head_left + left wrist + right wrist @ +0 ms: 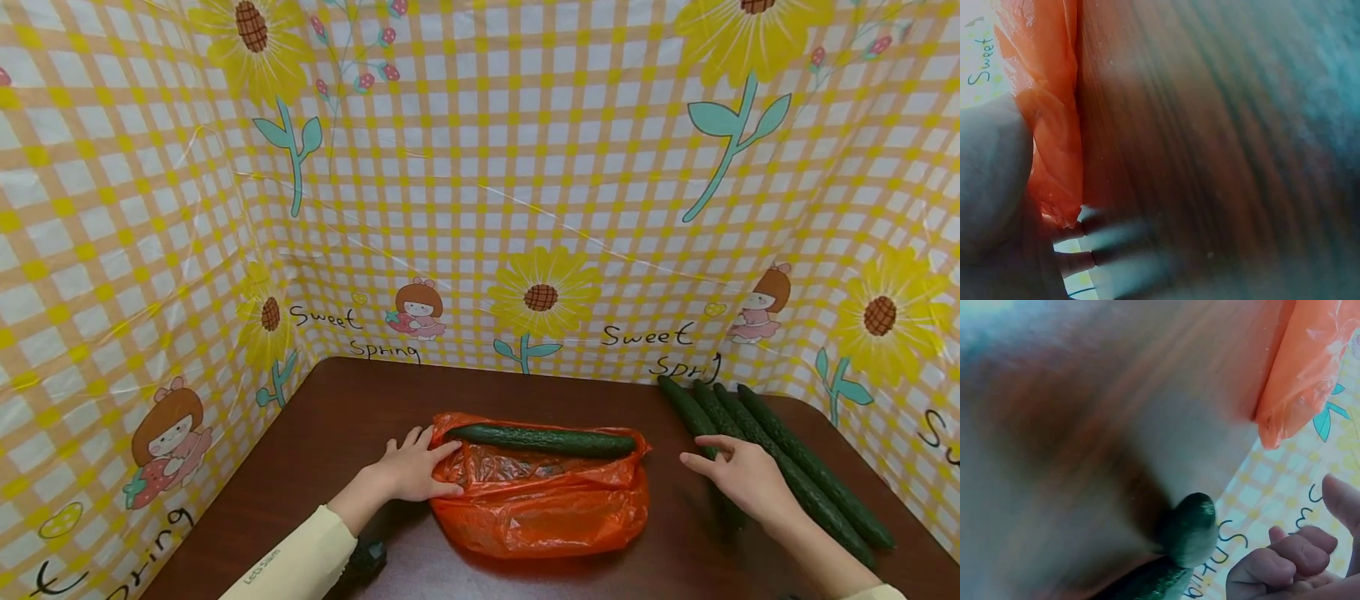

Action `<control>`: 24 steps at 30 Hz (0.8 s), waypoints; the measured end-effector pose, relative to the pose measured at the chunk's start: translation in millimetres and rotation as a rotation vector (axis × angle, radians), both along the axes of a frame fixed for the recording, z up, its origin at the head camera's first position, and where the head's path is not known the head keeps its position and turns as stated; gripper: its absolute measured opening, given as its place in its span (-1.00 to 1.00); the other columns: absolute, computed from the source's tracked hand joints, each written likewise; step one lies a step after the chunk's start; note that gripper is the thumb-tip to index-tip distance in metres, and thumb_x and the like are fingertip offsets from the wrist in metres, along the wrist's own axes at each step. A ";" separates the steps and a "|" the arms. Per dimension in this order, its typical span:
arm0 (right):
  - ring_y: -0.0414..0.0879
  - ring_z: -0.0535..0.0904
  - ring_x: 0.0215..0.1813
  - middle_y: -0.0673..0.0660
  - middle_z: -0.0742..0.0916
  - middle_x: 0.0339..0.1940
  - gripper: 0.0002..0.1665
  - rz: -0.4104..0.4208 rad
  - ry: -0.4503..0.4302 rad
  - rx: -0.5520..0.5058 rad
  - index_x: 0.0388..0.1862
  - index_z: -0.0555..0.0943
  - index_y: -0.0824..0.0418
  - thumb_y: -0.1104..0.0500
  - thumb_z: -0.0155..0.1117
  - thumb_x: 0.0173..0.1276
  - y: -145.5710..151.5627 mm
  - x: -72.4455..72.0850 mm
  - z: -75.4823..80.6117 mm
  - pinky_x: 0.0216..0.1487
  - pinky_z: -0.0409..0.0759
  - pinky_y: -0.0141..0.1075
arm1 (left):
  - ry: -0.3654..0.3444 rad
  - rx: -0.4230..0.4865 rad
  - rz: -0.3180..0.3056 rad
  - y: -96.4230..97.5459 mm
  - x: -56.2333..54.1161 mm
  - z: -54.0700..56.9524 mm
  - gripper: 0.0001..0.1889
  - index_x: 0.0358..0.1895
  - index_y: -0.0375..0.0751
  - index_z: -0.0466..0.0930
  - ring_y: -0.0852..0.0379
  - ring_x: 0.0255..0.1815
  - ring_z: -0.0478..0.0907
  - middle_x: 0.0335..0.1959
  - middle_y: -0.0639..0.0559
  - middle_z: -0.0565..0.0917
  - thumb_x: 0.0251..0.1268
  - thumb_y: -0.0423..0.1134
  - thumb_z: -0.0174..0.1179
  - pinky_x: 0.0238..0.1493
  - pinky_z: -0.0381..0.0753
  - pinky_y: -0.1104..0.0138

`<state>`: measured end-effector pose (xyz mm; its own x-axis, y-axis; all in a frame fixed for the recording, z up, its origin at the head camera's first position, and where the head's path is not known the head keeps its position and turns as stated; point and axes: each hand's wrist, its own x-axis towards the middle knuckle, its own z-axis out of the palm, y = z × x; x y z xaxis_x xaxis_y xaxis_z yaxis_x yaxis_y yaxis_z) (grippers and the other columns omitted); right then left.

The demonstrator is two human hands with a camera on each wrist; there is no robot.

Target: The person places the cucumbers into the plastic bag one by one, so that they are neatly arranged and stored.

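Note:
An orange plastic bag (540,521) lies on the table in the middle of the head view. Lengthwise across its opening rests a dark green cucumber (547,440); darker shapes show faintly through the plastic below. My left hand (411,468) touches the bag's left end with fingers spread. Over to the right, my right hand (746,482) hovers above the leftmost loose cucumber (678,403), hiding its middle. Its thumb stands apart from the loosely bent fingers, and nothing is between them. The right wrist view shows a cucumber end (1191,531) near these fingers (1266,569).
More loose cucumbers (813,462) lie side by side at the table's right. A small black object (367,557) sits beneath my left forearm. Checked cloth (480,217) walls in the brown table (360,392) at the back and both sides.

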<state>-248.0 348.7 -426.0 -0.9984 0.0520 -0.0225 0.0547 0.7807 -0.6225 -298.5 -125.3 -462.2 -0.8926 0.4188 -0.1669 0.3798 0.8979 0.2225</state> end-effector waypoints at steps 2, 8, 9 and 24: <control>-0.20 0.09 -0.69 -0.07 0.24 -0.72 0.02 -0.024 -0.001 -0.016 0.41 0.38 0.46 -0.36 0.23 0.38 2.7 2.2 -1.6 -0.64 0.20 -0.25 | -0.002 0.000 -0.001 0.5 -0.3 0.3 -0.18 0.56 0.24 0.23 -0.31 0.61 -0.01 0.62 -0.23 0.07 0.28 0.39 0.16 0.39 0.08 -0.40; -0.21 0.07 -0.70 -0.10 0.26 -0.77 -0.04 -0.095 -0.060 -0.097 0.45 0.35 0.44 -0.29 0.22 0.41 11.3 7.6 -8.0 -0.63 0.21 -0.25 | -0.011 0.006 -0.002 0.5 -0.4 -0.9 -0.18 0.56 0.23 0.23 -0.32 0.62 -0.02 0.62 -0.22 0.06 0.28 0.39 0.16 0.40 0.05 -0.40; -0.21 0.07 -0.69 -0.10 0.26 -0.77 -0.04 -0.107 -0.072 -0.114 0.46 0.34 0.43 -0.28 0.22 0.40 13.2 8.2 -9.2 -0.61 0.21 -0.24 | -0.012 0.008 -0.001 0.6 -0.2 -1.2 -0.18 0.56 0.23 0.23 -0.33 0.62 -0.02 0.62 -0.22 0.06 0.28 0.39 0.16 0.40 0.05 -0.40; -0.16 0.24 -0.68 0.41 0.71 -0.23 0.20 -0.252 -0.175 -0.282 0.60 0.04 0.41 -0.31 0.30 0.33 37.3 4.3 -23.1 -0.40 0.36 -0.11 | -0.010 0.014 -0.008 0.1 -0.3 -2.3 -0.18 0.56 0.21 0.24 -0.34 0.61 -0.01 0.62 -0.24 0.06 0.28 0.38 0.17 0.39 0.05 -0.42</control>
